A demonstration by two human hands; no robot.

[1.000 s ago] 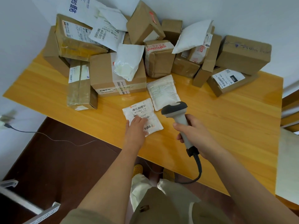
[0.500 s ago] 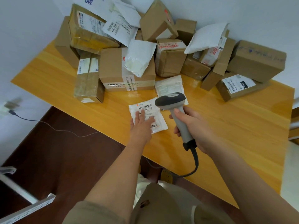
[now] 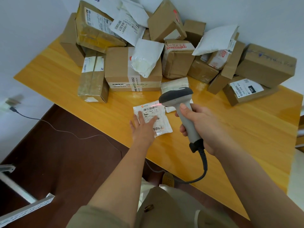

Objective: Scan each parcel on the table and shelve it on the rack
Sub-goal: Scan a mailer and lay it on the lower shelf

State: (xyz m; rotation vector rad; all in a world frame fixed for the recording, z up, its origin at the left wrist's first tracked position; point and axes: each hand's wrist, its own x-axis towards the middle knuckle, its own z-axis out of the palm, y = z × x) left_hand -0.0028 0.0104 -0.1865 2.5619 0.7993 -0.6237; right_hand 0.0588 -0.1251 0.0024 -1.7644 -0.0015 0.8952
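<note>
Bright, even daylight; glare on the table (image 3: pixel 204 87); wide-angle bending and blur at edges.

Plain white walls (image 3: pixel 32 38) meet in a corner behind a yellow wood-grain table (image 3: pixel 246 137), glossy top w/ soft daylight glare. Dark reddish-brown floor (image 3: pixel 65 153) below. Thin black cable (image 3: pixel 69 133) runs across floor to a blurred plug (image 3: pixel 11 102) at left wall. White perforated metal rails (image 3: pixel 24 209) bottom left. Wooden furniture edge (image 3: pixel 301 127) at far right, can't tell what.
</note>
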